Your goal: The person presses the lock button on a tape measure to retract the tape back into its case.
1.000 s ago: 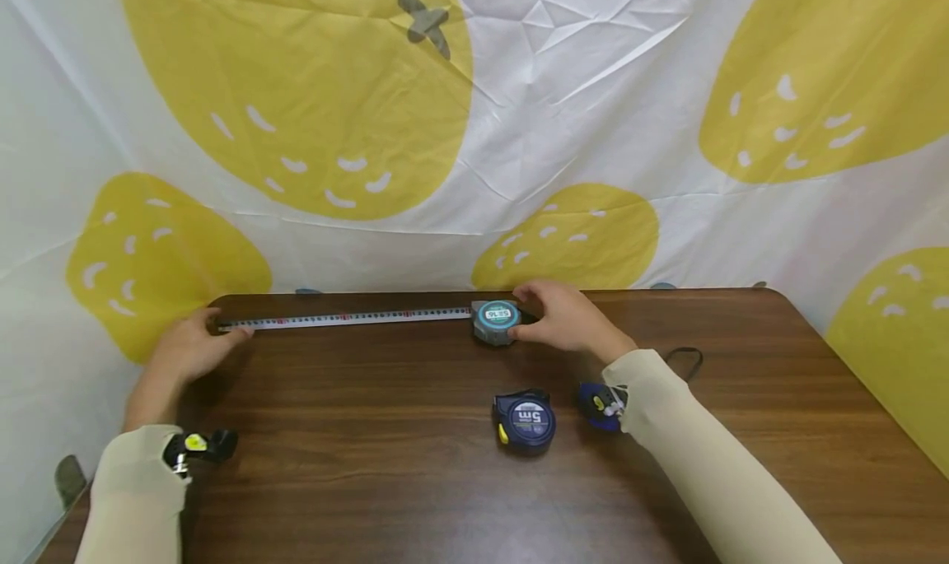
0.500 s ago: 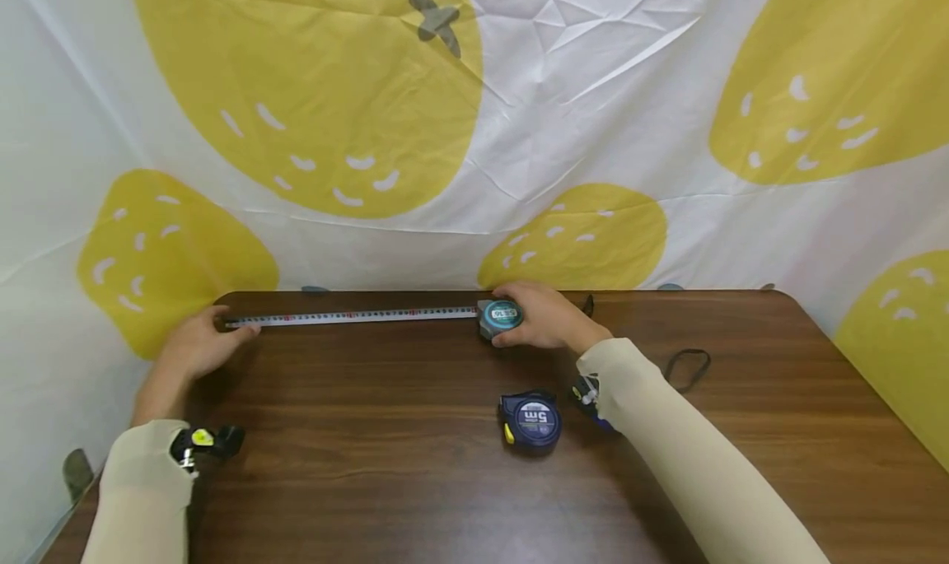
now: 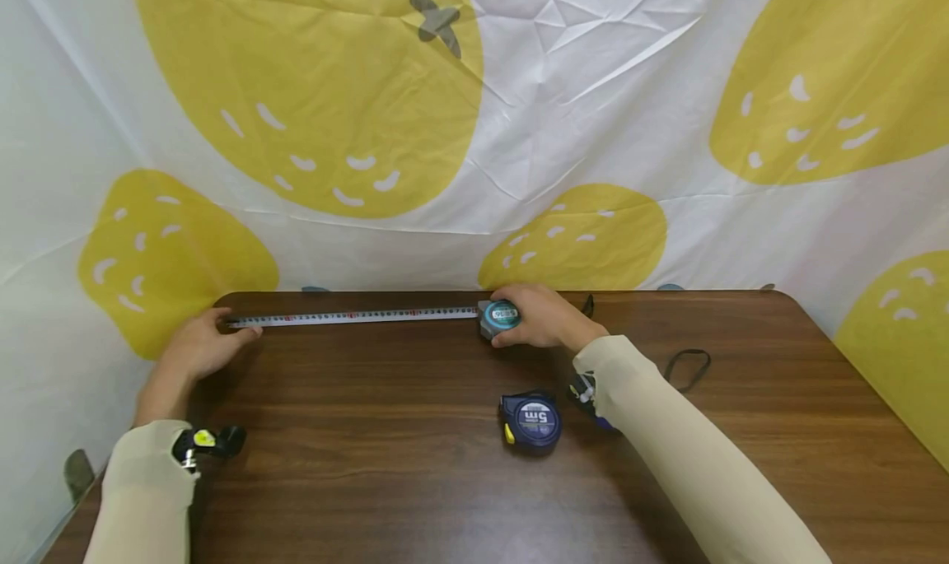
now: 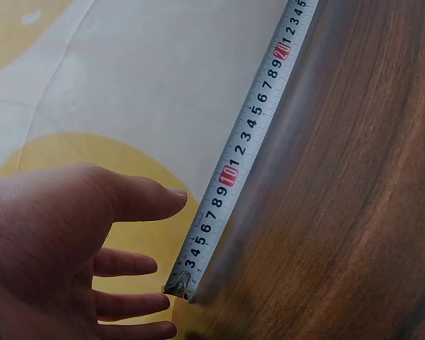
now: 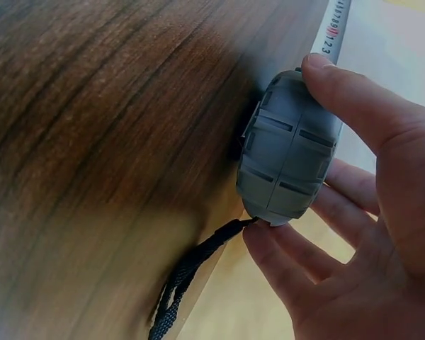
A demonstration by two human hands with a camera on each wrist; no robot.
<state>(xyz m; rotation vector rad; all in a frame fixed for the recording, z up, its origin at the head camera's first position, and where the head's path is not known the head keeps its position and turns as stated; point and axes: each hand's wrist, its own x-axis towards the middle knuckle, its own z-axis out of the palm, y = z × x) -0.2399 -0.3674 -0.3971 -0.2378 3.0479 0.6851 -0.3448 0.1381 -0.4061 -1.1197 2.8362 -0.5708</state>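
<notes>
A grey tape measure with a teal round label (image 3: 498,319) sits near the table's back edge. Its white blade (image 3: 371,316) stretches left along that edge. My right hand (image 3: 547,317) grips the case, with the thumb on one side and fingers on the other; a black wrist strap (image 5: 188,273) trails from the case in the right wrist view. At the blade's far end, my left hand (image 3: 198,346) is loosely extended. The left wrist view shows its fingers beside the metal end hook (image 4: 178,285), thumb apart from the blade.
A dark blue 5 m tape measure (image 3: 532,421) lies in the middle of the wooden table (image 3: 371,482). Another blue object (image 3: 605,423) is mostly hidden under my right wrist, with a black strap loop (image 3: 689,370) to its right. A lemon-patterned cloth (image 3: 356,251) hangs behind the table.
My right hand has moved left and closed more fully round the grey case. The left hand and the drawn-out blade stay nearly still; the head view has shifted slightly.
</notes>
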